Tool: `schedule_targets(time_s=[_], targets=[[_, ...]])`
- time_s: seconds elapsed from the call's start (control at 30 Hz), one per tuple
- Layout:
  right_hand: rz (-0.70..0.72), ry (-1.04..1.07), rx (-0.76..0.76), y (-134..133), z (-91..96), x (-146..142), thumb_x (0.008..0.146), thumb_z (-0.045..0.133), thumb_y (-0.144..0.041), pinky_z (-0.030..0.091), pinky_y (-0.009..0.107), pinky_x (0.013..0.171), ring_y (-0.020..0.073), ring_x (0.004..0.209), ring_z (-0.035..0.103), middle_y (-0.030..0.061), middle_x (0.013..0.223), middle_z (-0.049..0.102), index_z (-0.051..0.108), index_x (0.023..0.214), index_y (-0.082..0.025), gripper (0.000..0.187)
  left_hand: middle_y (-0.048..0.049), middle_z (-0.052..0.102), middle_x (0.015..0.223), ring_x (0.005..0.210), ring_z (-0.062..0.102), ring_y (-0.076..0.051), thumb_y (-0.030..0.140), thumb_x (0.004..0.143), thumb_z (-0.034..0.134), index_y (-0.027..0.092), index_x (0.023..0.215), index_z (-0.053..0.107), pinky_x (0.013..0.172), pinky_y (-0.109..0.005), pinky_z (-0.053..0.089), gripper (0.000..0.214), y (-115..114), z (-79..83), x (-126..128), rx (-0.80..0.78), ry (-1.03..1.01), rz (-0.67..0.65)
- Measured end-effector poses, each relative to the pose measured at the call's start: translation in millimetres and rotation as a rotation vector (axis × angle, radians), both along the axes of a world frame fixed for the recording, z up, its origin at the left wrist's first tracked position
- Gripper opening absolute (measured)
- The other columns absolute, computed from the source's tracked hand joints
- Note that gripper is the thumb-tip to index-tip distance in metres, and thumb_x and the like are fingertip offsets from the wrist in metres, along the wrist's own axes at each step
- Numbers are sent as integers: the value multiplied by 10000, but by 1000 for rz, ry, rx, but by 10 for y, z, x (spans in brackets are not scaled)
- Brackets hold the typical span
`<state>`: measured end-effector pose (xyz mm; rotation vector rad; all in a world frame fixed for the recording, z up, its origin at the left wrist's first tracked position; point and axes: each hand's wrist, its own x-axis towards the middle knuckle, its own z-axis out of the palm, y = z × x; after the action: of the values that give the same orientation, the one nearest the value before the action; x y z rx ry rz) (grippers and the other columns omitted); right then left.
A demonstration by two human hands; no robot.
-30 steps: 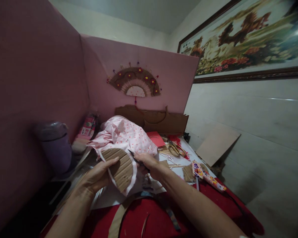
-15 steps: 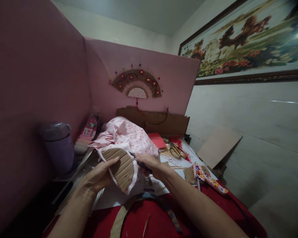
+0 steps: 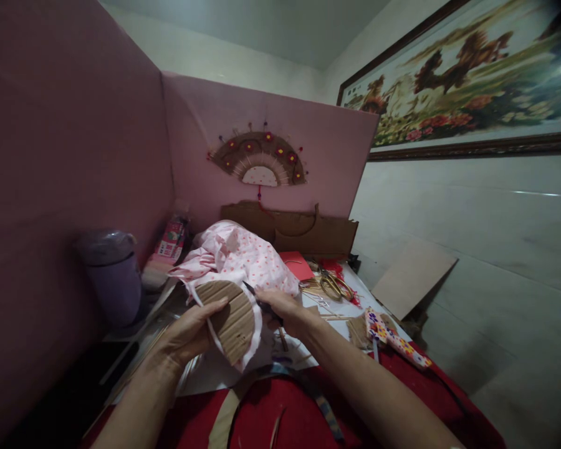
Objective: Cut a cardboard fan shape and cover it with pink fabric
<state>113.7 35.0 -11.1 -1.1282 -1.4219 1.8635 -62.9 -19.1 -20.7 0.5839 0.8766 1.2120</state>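
My left hand (image 3: 187, 333) grips a rounded piece of corrugated cardboard (image 3: 231, 318) backed with white-and-pink fabric, thumb pressed on its face. My right hand (image 3: 280, 310) is closed on small dark scissors (image 3: 257, 298), whose blades point at the cardboard's right edge. Both hands hover over a white sheet (image 3: 224, 374) on a red-covered table (image 3: 299, 418). Behind them lies a bundle of pink dotted cloth (image 3: 243, 255).
A purple lidded container (image 3: 110, 274) stands at the left by the pink partition (image 3: 75, 156). Gold-handled scissors (image 3: 334, 285), a flowered tool (image 3: 395, 340), red paper (image 3: 295, 260), cardboard scraps (image 3: 303, 227) and a decorated fan (image 3: 259, 159) are behind. A board (image 3: 414, 274) leans on the right wall.
The view has shifted slightly. My hands keep their hold, with the scissors staying at the cardboard's right edge.
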Motion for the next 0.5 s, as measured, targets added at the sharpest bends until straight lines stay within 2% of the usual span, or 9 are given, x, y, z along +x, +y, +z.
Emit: schedule_targets(time_s=[0.2, 0.37, 0.5], targets=[[19, 10, 22, -8, -15, -27, 878, 448, -451, 76, 160, 345, 26, 343, 146, -105, 446, 262, 312, 585, -195, 412, -116, 713, 802, 753, 689, -252, 87, 740, 622, 96, 957, 614, 719, -375, 548, 218, -4, 4, -5, -18, -7, -6], [1, -33, 88, -17, -32, -23, 872, 459, -426, 96, 162, 342, 30, 337, 172, -101, 448, 285, 351, 608, -193, 369, -109, 712, 784, 717, 687, -239, 81, 744, 615, 99, 936, 618, 691, -365, 551, 193, 3, 15, -4, -19, -8, 6], [42, 3, 51, 1, -26, 15, 853, 483, -436, 93, 154, 348, 25, 348, 207, -88, 490, 357, 394, 648, -184, 336, -122, 712, 808, 746, 687, -249, 78, 748, 611, 95, 949, 612, 709, -378, 548, 202, 11, 4, -16, -20, -2, 9]])
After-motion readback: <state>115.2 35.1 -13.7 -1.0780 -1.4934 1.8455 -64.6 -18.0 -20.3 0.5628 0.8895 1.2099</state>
